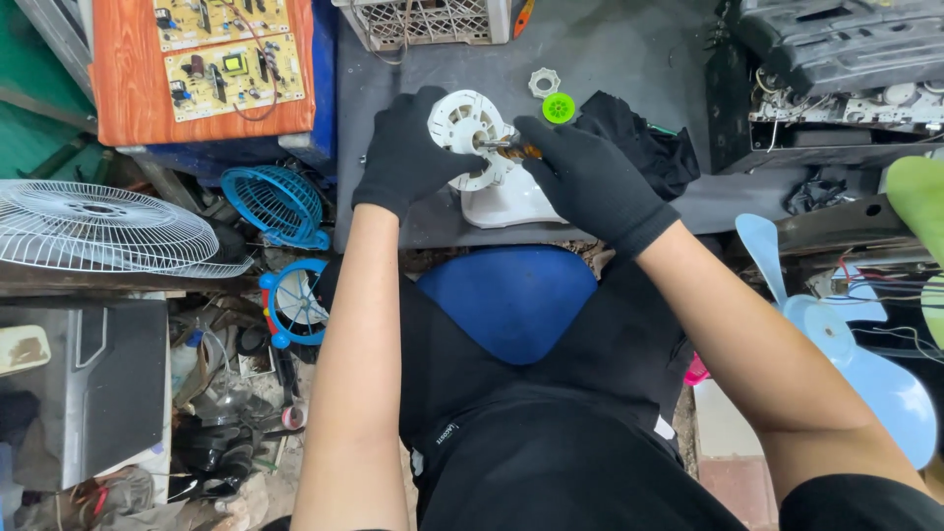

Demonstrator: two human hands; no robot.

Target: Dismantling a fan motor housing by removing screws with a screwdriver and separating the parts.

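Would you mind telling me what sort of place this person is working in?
Most likely a small fan repair workshop: a white fan motor housing is held in gloved hands, with a wire fan guard, a blue fan blade and circuit boards around.

Grey table [629, 49] bears white fan motor [492, 167], green cap [559, 107], black cloth [639, 143].

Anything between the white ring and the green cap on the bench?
Nothing: bare grey bench separates the white ring from the green cap, per the head view.

Bright, even light, soft shadows, sharp focus, wide-angle bending at the edges.
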